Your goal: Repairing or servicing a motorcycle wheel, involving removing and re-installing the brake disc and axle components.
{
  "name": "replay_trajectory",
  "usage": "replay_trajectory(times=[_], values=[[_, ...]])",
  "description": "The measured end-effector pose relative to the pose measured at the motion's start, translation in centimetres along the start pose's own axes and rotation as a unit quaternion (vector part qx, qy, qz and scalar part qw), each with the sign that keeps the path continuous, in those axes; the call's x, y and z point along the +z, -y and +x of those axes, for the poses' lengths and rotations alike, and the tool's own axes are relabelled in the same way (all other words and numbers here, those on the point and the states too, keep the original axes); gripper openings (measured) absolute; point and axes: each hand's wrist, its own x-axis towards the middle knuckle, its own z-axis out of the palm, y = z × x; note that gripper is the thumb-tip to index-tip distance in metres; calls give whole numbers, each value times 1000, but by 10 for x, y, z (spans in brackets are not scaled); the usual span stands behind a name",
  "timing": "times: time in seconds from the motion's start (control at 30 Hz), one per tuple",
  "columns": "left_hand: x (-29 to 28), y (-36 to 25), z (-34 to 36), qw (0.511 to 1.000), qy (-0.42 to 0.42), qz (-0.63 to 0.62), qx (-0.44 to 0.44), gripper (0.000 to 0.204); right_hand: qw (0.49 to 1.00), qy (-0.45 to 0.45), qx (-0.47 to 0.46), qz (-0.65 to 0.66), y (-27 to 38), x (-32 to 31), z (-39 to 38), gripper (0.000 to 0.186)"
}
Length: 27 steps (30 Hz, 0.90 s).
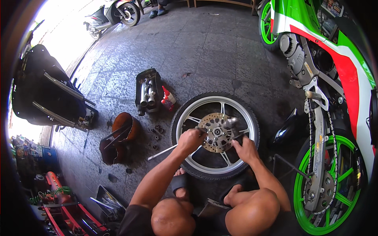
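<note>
Left hand [191, 141] is closed around a small dark object [203, 135], kind unclear, at the left side of the brake disc [217, 138]. Hammer [231, 122] is gripped in the right hand [246, 150], head over disc; contact can't be told. Wheel [214, 170] is laid flat on the floor [220, 59], disc up, between both hands and a red bottle [167, 103].

Forearms [160, 173] angled inward, left fingers [198, 136] curled, right fingers [236, 144] curled, knees [173, 216] bent

Floor [224, 59] beyond the wheel [217, 132] is passable, but bottles [168, 100] and a black container [141, 84] flank its left.
</note>
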Motion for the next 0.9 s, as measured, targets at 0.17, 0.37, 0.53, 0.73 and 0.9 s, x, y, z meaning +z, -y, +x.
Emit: replay_trajectory(times=[0.17,0.37,0.53,0.73,0.9], values=[[27,3,44,998,59,35,4,30,999,-24,-23,28,4,-53,-45,33],[24,-14,58,996,76,47,28,37,998,-44,-17,29,1,-77,-61,30],[23,-24,62,994,71,63,50,37,998,-42,-22,47,8,-83,-60,29],[27,-23,61,990,94,93,46,34,997,-15,-25,65,27,-88,-56,31],[29,-21,61,988,95,101,64,34,999,25,-1,45,53,-91,-40,35]])
